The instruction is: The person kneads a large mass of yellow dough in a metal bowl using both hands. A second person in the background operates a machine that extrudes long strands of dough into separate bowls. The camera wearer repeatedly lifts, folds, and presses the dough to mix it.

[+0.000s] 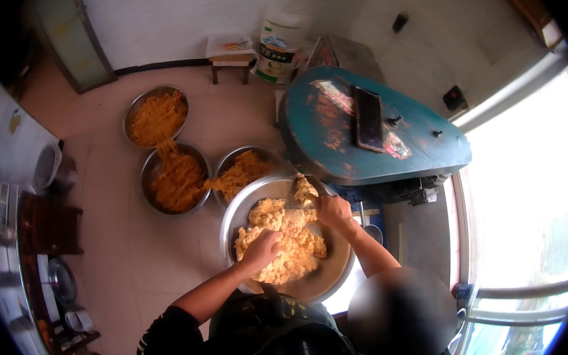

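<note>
A large steel bowl (231,238) holds lumpy pale orange dough (293,247) in front of me. My left hand (260,251) is inside the bowl with its fingers bent into the dough. My right hand (333,210), at the bowl's upper right, grips a flat metal tool (294,199), partly hidden by dough and fingers. A lump of the dough sits on or against the tool near the rim. What lies under the fingers of my left hand is mostly hidden.
Three steel bowls (145,188) of orange strands stand on the floor, upper left. A chipped teal machine cover (321,134) bearing a black phone (367,119) overhangs the upper right, beside a bright window (517,179). Farther back are a stool (228,62), a sack (277,44) and left-side shelving (54,222).
</note>
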`<state>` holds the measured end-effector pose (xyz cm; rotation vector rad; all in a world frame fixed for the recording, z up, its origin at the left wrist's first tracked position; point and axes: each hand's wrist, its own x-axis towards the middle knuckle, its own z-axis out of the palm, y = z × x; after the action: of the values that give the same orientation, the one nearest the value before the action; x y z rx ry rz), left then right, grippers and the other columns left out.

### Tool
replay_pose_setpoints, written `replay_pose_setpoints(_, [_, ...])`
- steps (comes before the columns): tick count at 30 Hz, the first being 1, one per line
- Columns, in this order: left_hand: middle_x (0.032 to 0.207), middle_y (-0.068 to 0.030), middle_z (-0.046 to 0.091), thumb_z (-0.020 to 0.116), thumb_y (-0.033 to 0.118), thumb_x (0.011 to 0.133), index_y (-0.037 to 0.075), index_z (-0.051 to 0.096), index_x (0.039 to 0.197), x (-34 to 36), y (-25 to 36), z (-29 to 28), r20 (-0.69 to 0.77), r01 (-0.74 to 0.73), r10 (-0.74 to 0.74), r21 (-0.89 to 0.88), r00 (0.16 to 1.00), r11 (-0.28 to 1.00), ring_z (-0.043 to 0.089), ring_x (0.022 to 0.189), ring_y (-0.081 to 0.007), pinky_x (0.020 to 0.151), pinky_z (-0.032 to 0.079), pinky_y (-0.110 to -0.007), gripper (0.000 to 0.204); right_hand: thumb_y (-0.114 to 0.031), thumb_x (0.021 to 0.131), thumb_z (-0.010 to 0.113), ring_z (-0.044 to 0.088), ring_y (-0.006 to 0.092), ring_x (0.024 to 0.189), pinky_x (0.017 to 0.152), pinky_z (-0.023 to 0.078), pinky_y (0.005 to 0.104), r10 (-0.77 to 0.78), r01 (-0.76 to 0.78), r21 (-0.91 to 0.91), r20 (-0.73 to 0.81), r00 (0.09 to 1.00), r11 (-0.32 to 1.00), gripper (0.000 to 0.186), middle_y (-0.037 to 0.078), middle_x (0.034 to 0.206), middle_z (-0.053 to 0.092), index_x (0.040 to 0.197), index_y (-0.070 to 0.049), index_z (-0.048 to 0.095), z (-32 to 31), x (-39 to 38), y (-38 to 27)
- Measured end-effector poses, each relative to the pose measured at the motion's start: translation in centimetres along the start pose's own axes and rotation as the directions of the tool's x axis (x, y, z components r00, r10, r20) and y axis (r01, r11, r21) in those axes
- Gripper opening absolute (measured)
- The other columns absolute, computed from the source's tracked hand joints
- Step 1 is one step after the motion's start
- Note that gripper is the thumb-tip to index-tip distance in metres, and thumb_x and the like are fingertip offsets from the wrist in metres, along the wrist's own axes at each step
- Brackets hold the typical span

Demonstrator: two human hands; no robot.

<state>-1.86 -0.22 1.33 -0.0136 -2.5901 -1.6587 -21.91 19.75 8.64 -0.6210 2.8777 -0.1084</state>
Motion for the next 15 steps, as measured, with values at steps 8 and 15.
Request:
replay_pose_setpoints(8, [0.119, -0.0217, 0.061, 0.077, 0.026, 0.088, 0.000, 0.056, 0.129, -3.5, -3.2, -2.0, 0.148, 0.063, -0.084, 0.137, 0.985, 0.988, 0.060, 0.112, -0.0387, 0.094, 0.049, -0.044, 0.053, -0.041, 0.100, 0.052, 0.073, 0.0385, 0.080, 0.072, 0.059, 0.0502, 0.033, -0.033, -0.008, -0.054, 0.998, 0.999, 0.041, 0.022, 0.086, 0.074, 0.105, -0.006, 0.073, 1.4, 2.5, -0.9])
replay_pose_setpoints(15, [0.131, -0.0187, 0.060, 0.079, 0.016, 0.077, 0.004, 0.052, 0.139, -5.3, -5.0, -3.1, 0.157, -0.033, 0.008, 0.157, 0.988, 0.987, 0.055, 0.124, -0.0377, 0.107, 0.045, -0.045, 0.069, -0.038, 0.101, 0.051, 0.073, 0.0380, 0.092, 0.076, 0.058, 0.0529, 0.019, -0.019, -0.001, 0.062, 0.998, 1.000, 0.049, 0.025, 0.105, 0.072, 0.140, -0.009, 0.056, -2.4, -1.6, -2.4])
